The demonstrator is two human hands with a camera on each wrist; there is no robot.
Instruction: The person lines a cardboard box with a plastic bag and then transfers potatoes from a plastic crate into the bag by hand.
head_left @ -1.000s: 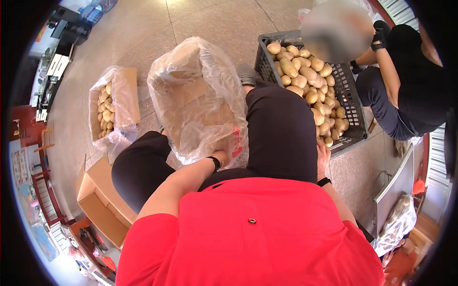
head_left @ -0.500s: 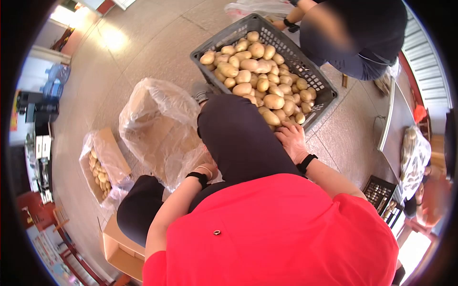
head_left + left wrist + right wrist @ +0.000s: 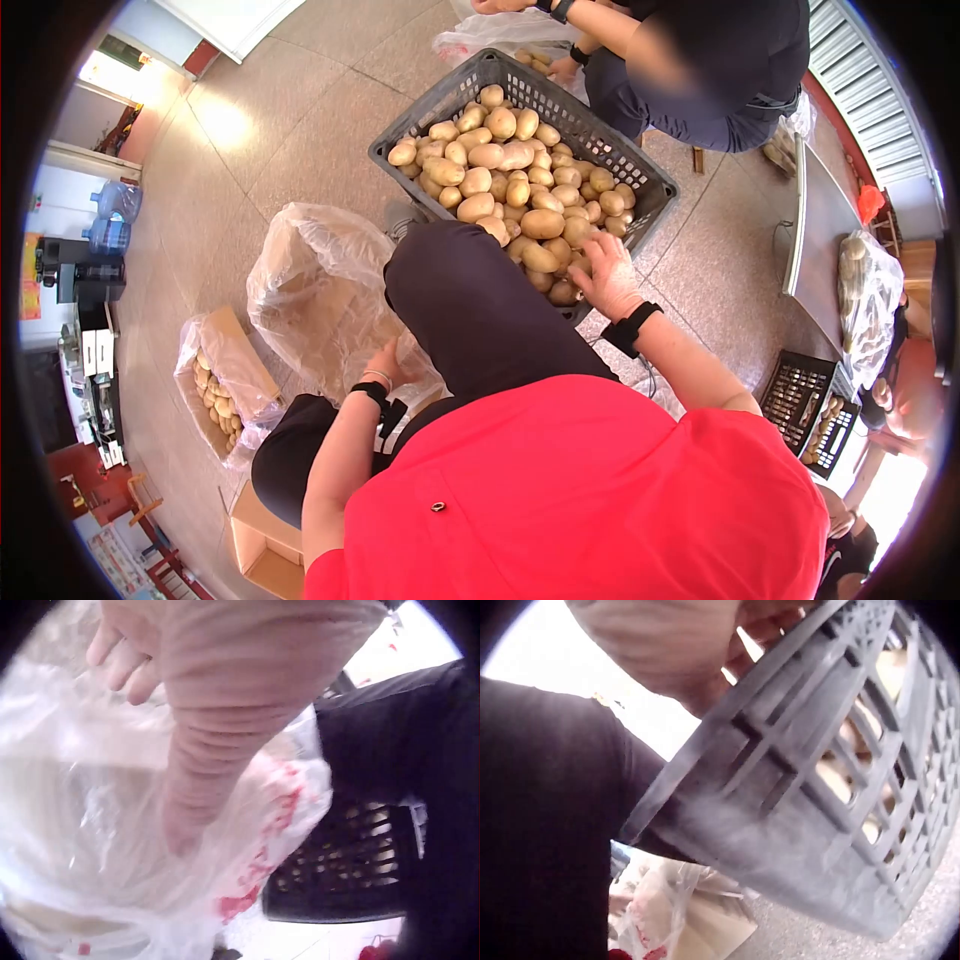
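Observation:
A black slatted crate (image 3: pixel 640 172) full of potatoes (image 3: pixel 541 224) stands beyond the right knee in the head view. My right hand (image 3: pixel 610 277) reaches over its near rim, fingers spread and bent a little at the nearest potatoes. In the right wrist view the crate wall (image 3: pixel 802 825) hides most of those fingers. My left hand (image 3: pixel 384 366) rests at the near right edge of a carton lined with clear plastic (image 3: pixel 325 305). The left wrist view has its thumb lying straight against the plastic film (image 3: pixel 97 817), with the other fingers loose.
A smaller plastic-lined carton (image 3: pixel 240 350) with potatoes stands at the left. Near my left leg is a cardboard box (image 3: pixel 270 555). Another person (image 3: pixel 690 70) crouches behind the crate beside a plastic bag (image 3: pixel 480 38). More black crates (image 3: pixel 797 398) are at the right.
The head view has swung toward the crate, so the crate appears more central. My right hand has come up from beside the knee to the potatoes. The left hand stays at the carton's plastic.

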